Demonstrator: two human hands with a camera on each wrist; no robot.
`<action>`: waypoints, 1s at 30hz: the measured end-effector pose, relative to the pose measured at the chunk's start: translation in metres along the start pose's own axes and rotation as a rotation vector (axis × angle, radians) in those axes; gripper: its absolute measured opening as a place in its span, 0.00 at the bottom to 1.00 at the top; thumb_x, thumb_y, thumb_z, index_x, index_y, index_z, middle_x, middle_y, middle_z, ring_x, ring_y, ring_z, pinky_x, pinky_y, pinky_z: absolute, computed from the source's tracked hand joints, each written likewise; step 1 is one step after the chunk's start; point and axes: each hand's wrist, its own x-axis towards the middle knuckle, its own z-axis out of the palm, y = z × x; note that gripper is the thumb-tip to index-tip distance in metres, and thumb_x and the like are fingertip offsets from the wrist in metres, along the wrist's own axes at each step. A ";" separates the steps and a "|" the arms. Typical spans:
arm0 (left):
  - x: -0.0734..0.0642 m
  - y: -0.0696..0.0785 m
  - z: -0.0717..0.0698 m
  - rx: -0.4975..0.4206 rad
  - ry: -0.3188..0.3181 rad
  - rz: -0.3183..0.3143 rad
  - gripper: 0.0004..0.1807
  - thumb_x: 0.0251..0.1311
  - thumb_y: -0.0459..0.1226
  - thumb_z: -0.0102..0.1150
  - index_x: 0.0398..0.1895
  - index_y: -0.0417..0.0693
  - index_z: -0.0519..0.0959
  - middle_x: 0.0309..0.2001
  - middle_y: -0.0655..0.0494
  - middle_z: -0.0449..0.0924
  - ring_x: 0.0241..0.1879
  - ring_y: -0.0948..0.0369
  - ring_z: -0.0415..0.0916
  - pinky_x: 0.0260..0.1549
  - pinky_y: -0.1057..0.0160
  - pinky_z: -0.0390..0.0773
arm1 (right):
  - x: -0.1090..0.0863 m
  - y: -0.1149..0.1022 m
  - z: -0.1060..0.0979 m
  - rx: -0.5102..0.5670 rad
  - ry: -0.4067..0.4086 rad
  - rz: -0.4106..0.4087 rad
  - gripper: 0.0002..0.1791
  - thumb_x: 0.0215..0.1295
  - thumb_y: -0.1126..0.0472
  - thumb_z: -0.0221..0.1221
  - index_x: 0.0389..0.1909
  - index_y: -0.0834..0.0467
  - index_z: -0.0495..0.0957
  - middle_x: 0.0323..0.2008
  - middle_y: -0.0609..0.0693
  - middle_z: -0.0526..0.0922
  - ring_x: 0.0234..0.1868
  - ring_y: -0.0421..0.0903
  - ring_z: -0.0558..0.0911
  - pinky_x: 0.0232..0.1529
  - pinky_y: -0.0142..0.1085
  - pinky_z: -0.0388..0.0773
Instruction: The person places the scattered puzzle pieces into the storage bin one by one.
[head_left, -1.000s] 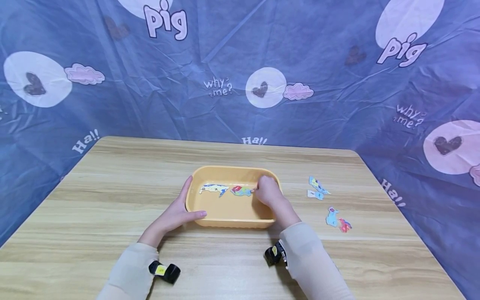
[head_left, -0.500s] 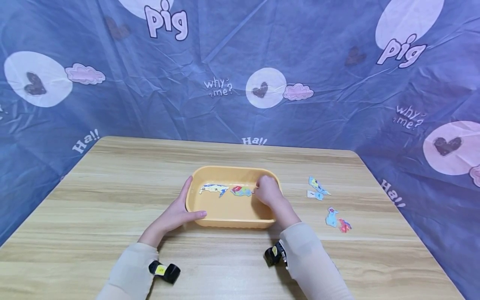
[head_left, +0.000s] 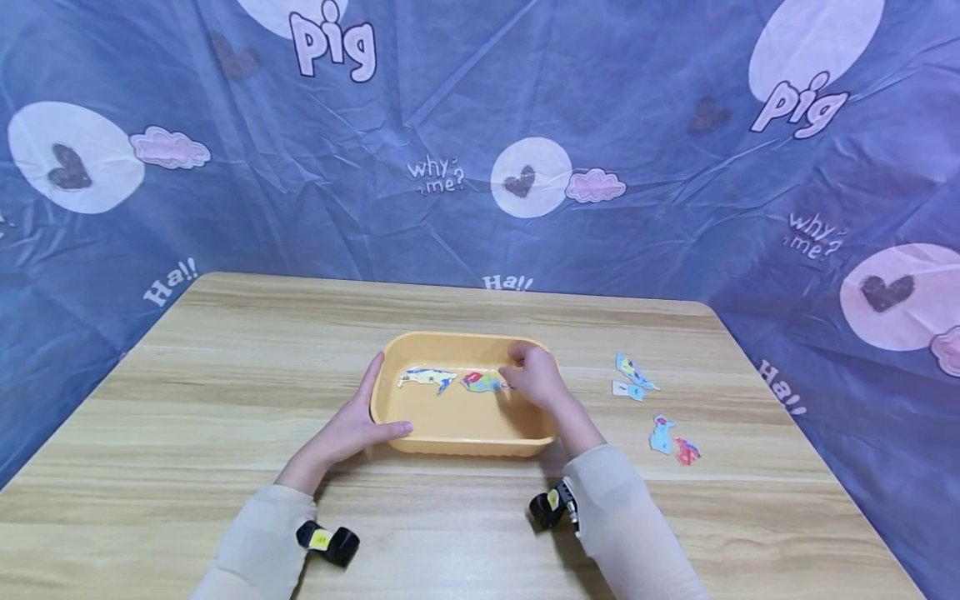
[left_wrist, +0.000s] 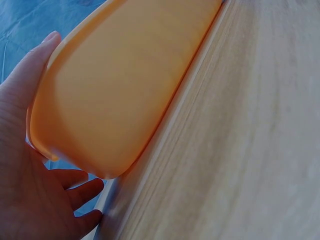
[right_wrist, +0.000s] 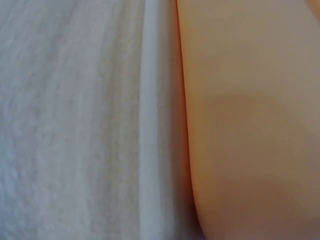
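A yellow plastic basin (head_left: 465,421) stands on the table. My left hand (head_left: 358,422) holds its left end, thumb over the near rim; the left wrist view shows this hand (left_wrist: 35,165) around the basin's end (left_wrist: 120,85). Inside lie a white and blue paper cutout (head_left: 427,379) and, right of it, a red and green cutout (head_left: 480,382). Over the basin's right half is my right hand (head_left: 536,379), fingers loosely parted near a small pale piece at the second cutout's right end, which they partly hide. The right wrist view shows only the basin's outer wall (right_wrist: 250,125), no hand.
Right of the basin, several paper cutouts lie on the wooden table (head_left: 225,350): a blue and yellow one (head_left: 633,371), a light blue one (head_left: 662,435) and a red one (head_left: 686,451). A blue printed cloth (head_left: 337,225) hangs behind the table.
My right hand's fingers have loosened from a curled shape and lifted slightly, showing more of the small piece by the second cutout. The left hand and basin have stayed put.
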 end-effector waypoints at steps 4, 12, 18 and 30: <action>0.001 0.000 0.000 -0.004 -0.003 -0.001 0.58 0.41 0.39 0.66 0.66 0.62 0.31 0.66 0.47 0.38 0.59 0.49 0.51 0.55 0.48 0.47 | 0.000 0.000 -0.001 0.122 0.030 0.016 0.15 0.47 0.68 0.61 0.37 0.72 0.73 0.34 0.62 0.77 0.37 0.53 0.76 0.40 0.39 0.72; 0.001 -0.001 0.000 -0.007 -0.003 0.009 0.58 0.41 0.39 0.66 0.66 0.60 0.31 0.66 0.46 0.38 0.60 0.49 0.48 0.56 0.48 0.45 | 0.000 -0.003 -0.006 0.242 0.102 0.033 0.13 0.48 0.69 0.60 0.35 0.70 0.74 0.32 0.59 0.78 0.34 0.51 0.76 0.38 0.38 0.73; 0.001 -0.002 0.000 -0.010 0.000 0.010 0.58 0.41 0.38 0.66 0.66 0.58 0.31 0.66 0.46 0.37 0.60 0.49 0.48 0.56 0.48 0.45 | -0.001 -0.007 -0.015 0.280 0.104 0.022 0.14 0.49 0.68 0.60 0.37 0.71 0.74 0.33 0.61 0.78 0.35 0.52 0.76 0.38 0.38 0.73; 0.000 -0.001 0.000 -0.017 -0.011 0.035 0.58 0.42 0.38 0.66 0.66 0.56 0.31 0.66 0.46 0.36 0.60 0.48 0.46 0.56 0.47 0.43 | -0.004 0.003 -0.040 0.268 0.104 -0.004 0.16 0.51 0.67 0.59 0.40 0.70 0.73 0.37 0.62 0.77 0.38 0.52 0.76 0.42 0.38 0.71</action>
